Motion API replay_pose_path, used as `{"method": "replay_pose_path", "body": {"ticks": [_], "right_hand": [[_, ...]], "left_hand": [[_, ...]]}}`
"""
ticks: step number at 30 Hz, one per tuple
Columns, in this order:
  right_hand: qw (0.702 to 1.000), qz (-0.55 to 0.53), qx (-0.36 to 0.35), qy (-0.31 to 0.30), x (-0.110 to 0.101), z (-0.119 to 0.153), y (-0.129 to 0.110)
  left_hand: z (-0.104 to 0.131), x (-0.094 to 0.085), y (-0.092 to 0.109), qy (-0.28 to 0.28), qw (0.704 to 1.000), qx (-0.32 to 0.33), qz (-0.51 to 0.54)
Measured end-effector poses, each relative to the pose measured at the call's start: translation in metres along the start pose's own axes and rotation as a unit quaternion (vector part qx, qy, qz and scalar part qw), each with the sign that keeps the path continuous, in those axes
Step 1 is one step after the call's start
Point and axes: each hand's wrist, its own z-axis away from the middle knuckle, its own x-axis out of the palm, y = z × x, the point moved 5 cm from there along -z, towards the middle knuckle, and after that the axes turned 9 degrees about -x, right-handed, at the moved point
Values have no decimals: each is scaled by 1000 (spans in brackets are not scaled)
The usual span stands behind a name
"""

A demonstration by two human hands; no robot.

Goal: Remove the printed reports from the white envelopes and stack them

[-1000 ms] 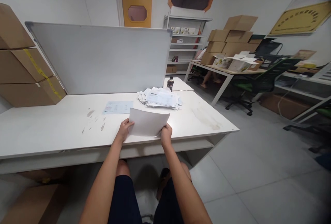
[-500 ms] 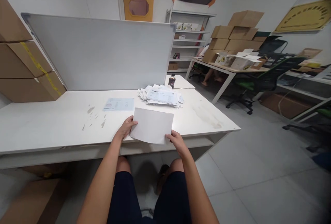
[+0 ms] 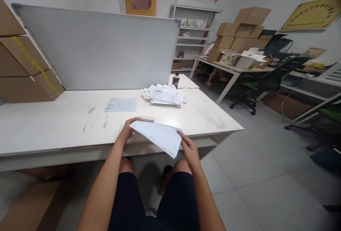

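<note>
Paper (image 3: 160, 137) tilts flatter, uncovering a pale block (image 3: 147, 119); left hand (image 3: 128, 130) and right hand (image 3: 190, 150) clamp fingers on the paper's sides, keeping control

The only camera is worn on the head and looks forward and down, so the knees (image 3: 126, 166) and the paper (image 3: 160, 135) are close below it, the tabletop (image 3: 61, 128) spreads out just ahead, and the shelf (image 3: 194, 45) stands far back.
</note>
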Motion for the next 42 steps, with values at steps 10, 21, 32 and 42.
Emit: {"method": "replay_pose_path", "body": {"ticks": [10, 21, 32, 42], "right_hand": [[967, -240, 81, 18, 8, -19, 30], [996, 52, 16, 66, -51, -52, 64], [993, 105, 44, 37, -29, -46, 63], [964, 261, -40, -23, -16, -71, 44]], "left_hand": [[6, 16, 7, -100, 991, -8, -88], [-2, -9, 4, 172, 957, 137, -190], [-1, 33, -10, -15, 867, 189, -462], [-3, 40, -9, 4, 818, 197, -541]]}}
